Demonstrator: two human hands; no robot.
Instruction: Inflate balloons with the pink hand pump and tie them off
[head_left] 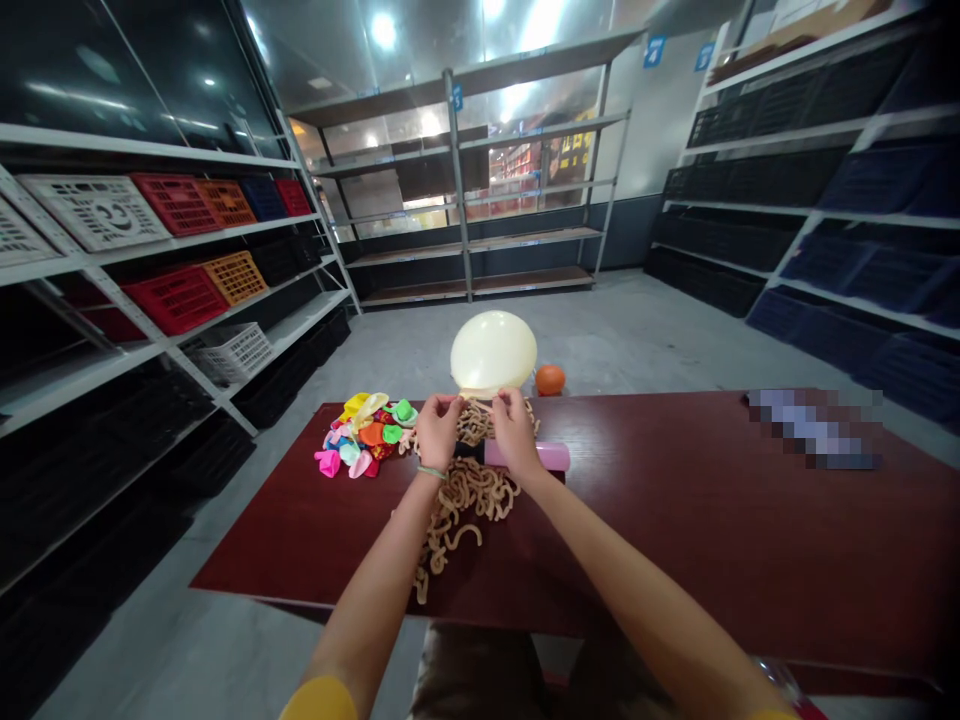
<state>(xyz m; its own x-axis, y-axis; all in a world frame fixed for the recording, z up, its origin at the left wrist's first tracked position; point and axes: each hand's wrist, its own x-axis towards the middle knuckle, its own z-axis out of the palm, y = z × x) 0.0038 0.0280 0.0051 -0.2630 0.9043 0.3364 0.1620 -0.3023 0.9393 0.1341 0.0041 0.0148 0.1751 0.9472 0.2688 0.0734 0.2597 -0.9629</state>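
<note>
A large pale-yellow inflated balloon stands at the far edge of the table, its lower end toward me. My left hand and my right hand are both closed in a pinch at that end, and a thin strip of the balloon's neck appears between their fingertips. Below the hands lies a balloon pump with a pink-purple barrel and a black end, partly covered by my right hand. Around and under it spreads a heap of tan, curled strips. A bundle of uninflated balloons in many colours is left of my left hand.
The dark red table carries all this. A small orange balloon rests by the far edge, right of the large one. A blurred-out flat object lies far right. Shelves with crates line the left; more racks stand behind and right.
</note>
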